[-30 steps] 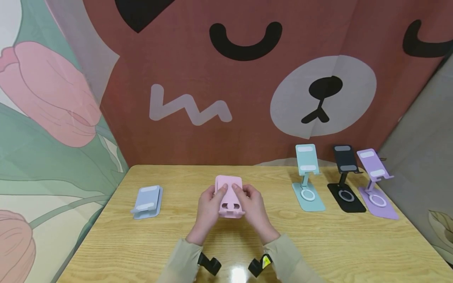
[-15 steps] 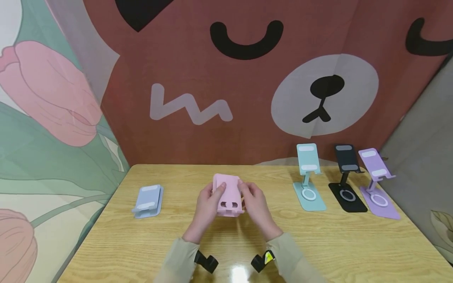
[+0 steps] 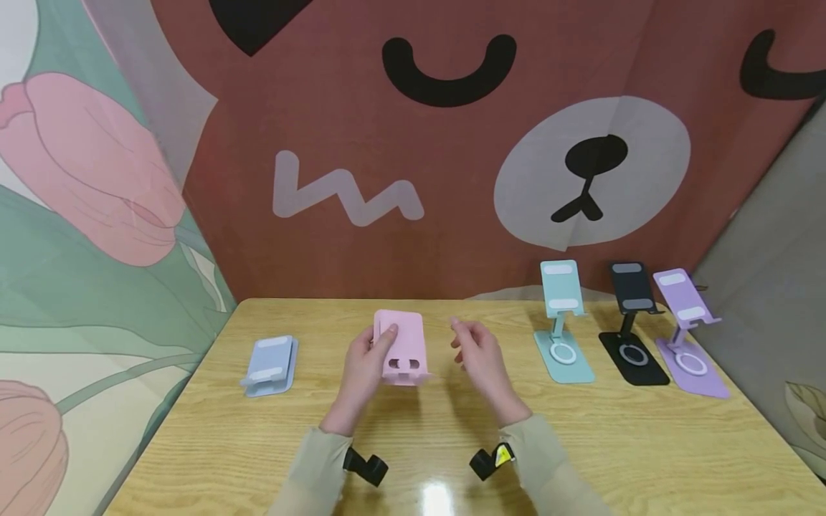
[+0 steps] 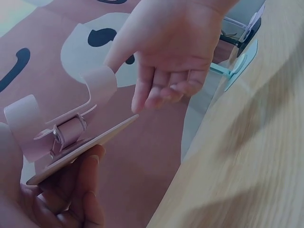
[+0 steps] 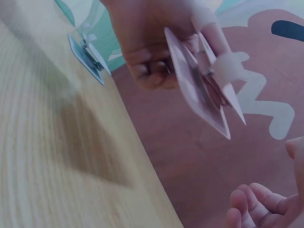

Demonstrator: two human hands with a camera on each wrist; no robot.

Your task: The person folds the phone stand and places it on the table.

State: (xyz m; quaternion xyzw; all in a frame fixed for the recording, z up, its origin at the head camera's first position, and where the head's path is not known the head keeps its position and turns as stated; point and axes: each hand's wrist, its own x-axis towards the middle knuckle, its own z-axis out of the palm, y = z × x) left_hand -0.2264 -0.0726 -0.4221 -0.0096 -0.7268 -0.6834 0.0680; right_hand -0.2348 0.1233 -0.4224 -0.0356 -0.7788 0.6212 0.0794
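A folded pink phone stand (image 3: 408, 342) is held above the table by my left hand (image 3: 363, 369), thumb on its front plate and fingers behind it. In the left wrist view the stand's hinge (image 4: 70, 132) shows between its two plates, and the fingers (image 4: 85, 185) lie under the base plate. My right hand (image 3: 482, 362) is off to the right of the stand, apart from it, with its fingers loosely bent and nothing in them. The right wrist view shows the gap between the stand's plates (image 5: 199, 90) and my right fingertips (image 5: 247, 199) below.
A folded light blue phone stand (image 3: 269, 365) lies on the table (image 3: 213, 444) at the left. Unfolded teal (image 3: 563, 322), black (image 3: 632, 322) and purple (image 3: 690, 330) stands are upright in a row at the right. A printed bear curtain (image 3: 361, 258) hangs behind the table.
My right hand has let go of the pink phone stand and moved right. My left hand has carried the stand slightly left and up in the head view.
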